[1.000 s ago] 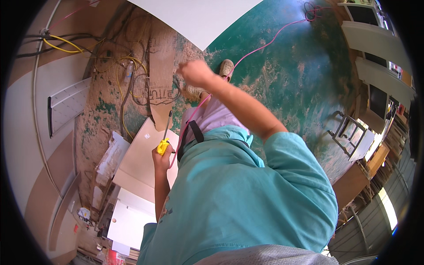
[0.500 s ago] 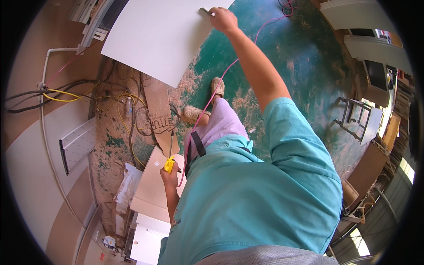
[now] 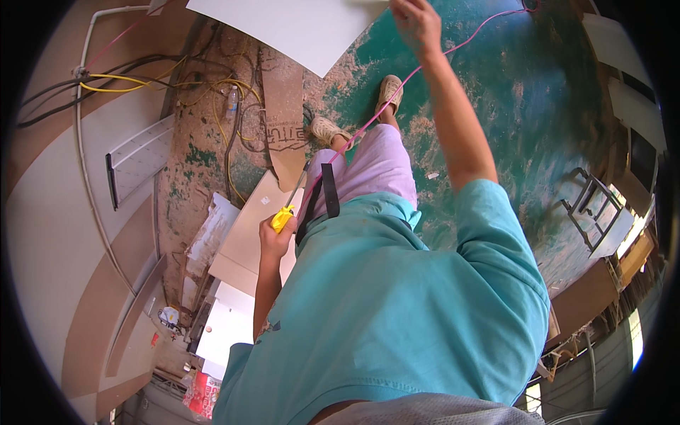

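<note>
My left hand (image 3: pixel 275 237) is closed round the yellow body of an air blow gun (image 3: pixel 282 218), whose thin metal nozzle slants up and away past my hip. A pink hose (image 3: pixel 408 79) runs near the gun, across my leg and off over the floor. My right arm stretches forward, and my right hand (image 3: pixel 419 27) is at the top edge of the picture by the right side of a white panel (image 3: pixel 301 32). Its fingers are curled and partly cut off, so what they hold cannot be made out.
Yellow and black cables (image 3: pixel 230 142) tangle on the dusty floor to the left, beside a clear bottle (image 3: pixel 232 99) and a cardboard strip (image 3: pixel 283 92). Beige boards (image 3: pixel 248 234) lie by my left arm. A metal-framed stand (image 3: pixel 591 209) is at the right.
The view has shifted, and the white panel now sits higher in the picture. My right hand has gone to the top edge; the dark flat piece it held is out of sight. The blow gun stays in my left.
</note>
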Motion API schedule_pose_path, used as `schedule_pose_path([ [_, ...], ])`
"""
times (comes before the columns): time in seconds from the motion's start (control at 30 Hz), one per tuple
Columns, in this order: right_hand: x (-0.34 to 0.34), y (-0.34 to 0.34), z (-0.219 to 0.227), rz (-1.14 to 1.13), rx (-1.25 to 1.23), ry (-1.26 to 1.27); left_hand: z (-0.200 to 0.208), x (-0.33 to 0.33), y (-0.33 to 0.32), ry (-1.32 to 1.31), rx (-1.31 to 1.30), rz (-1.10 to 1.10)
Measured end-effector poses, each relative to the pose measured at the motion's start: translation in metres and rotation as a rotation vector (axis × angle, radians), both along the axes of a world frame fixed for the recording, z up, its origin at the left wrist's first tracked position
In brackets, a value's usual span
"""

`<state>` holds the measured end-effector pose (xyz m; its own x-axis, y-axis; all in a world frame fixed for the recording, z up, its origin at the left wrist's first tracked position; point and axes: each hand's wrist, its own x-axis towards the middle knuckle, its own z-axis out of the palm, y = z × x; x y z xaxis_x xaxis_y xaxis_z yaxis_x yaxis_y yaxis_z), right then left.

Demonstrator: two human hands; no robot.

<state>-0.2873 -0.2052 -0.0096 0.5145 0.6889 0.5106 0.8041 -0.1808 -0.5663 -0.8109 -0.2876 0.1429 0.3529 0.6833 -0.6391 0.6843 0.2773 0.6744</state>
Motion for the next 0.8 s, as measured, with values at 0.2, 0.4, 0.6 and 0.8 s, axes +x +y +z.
schedule_pose_path([
  [0.2,-0.321,-0.044,0.01,0.768,-0.484,0.181,0.002,-0.059,0.047,-0.022,0.058,-0.061],
  [0.4,-0.252,-0.002,0.06,0.231,-0.299,0.253,-0.004,-0.092,0.056,-0.097,0.086,-0.022],
  [0.6,-0.171,-0.005,0.061,-0.087,-0.434,-0.08,-0.004,-0.097,0.048,-0.076,0.139,-0.182],
  [0.8,-0.289,-0.064,0.051,0.422,-0.868,0.134,-0.033,-0.078,0.055,-0.089,0.077,-0.116],
])
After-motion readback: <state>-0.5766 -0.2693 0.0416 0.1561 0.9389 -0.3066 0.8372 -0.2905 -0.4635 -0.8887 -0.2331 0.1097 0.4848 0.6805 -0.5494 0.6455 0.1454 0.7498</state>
